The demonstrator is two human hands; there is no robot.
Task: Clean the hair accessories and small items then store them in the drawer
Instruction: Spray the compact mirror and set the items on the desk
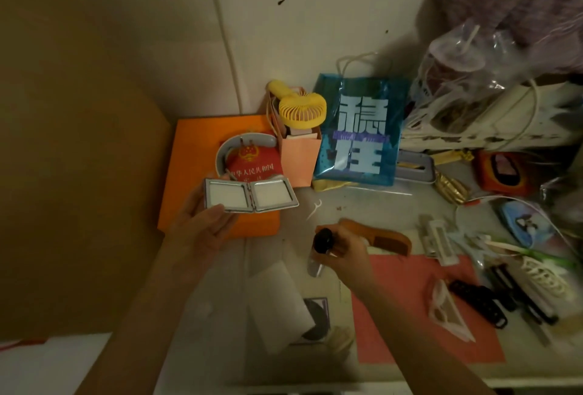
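Observation:
My left hand [198, 230] holds an opened silver folding compact mirror [250, 194] from below, both mirror faces turned up, above the orange box [192, 173]. My right hand [342, 257] grips a small clear spray bottle with a black cap [321, 244], its cap end toward the mirror. Behind that hand a brown wooden comb [383, 238] lies on the table. Several hair clips lie to the right: a white claw clip [441, 309], black clips [492, 303] and a white rectangular clip [437, 241], partly on a pink sheet [407, 306].
On the orange box sit a red booklet [257, 166] and a grey band. At the back stand a pink paper bag with a yellow hand fan [301, 109] and a blue gift bag [359, 132]. A bagged drink cup [454, 72] stands far right. White tissue [280, 297] lies near the front.

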